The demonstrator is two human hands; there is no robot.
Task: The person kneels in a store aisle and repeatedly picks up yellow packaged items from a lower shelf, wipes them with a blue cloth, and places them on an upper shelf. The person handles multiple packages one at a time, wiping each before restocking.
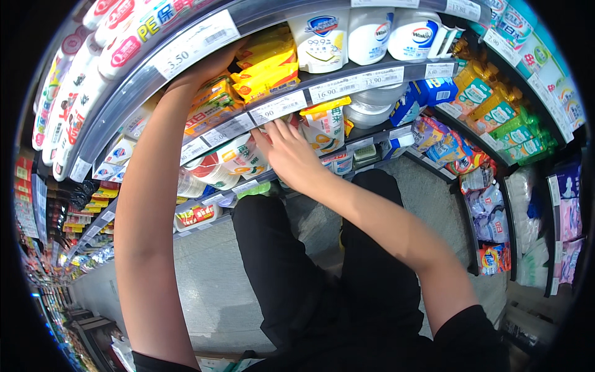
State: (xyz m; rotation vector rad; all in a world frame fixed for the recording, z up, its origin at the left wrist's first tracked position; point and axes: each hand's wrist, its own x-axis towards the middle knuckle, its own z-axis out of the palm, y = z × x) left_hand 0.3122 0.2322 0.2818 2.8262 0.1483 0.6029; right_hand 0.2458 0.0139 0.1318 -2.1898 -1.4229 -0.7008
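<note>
My left hand reaches in over the middle shelf, beside yellow soap packs and orange packs. Its fingers are hidden under the upper shelf's edge, so what they touch cannot be told. My right hand lies at the front edge of that shelf, just below a price label, its fingertips against the edge. Below and around it, on the lower shelf, are packs of disposable bowls and a white and green bag. Whether its fingers grip anything is not clear.
White bottles and a refill pouch stand right of the soap. The upper shelf's edge overhangs my left hand. Shelves with detergent bags curve away at the right. My knees are close to the lowest shelf, above the grey floor.
</note>
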